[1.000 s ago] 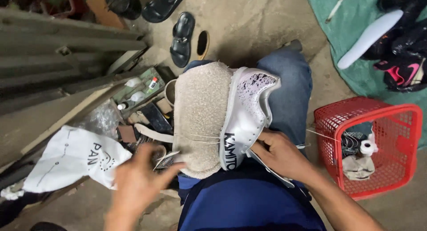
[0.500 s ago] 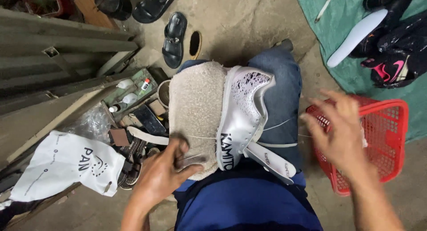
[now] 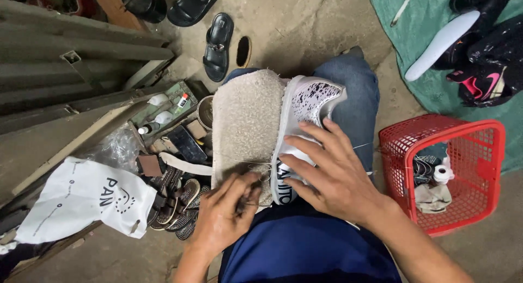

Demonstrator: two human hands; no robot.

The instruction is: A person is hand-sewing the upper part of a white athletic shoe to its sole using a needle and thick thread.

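Only one view here, the head cam looking down. The red basket [image 3: 479,152] sits on the floor to the person's right, with a crumpled cloth [image 3: 432,197], a small white bottle [image 3: 442,174] and something dark in it. Over on the left there's an open box [image 3: 163,111] with little white bottles, and a white bag [image 3: 81,198] lying by some sandals.

The shoe [image 3: 305,117] lies sole-side up on a beige mat [image 3: 245,119] across the person's lap. The right hand [image 3: 332,174] lies flat on the shoe, fingers spread. The left hand [image 3: 223,220] has its grip pinched on a thin tool at the shoe's heel edge; can't tell what it is.

Half a second ago the right hand was up over the basket; now it's back on the shoe. The left hand has barely moved.
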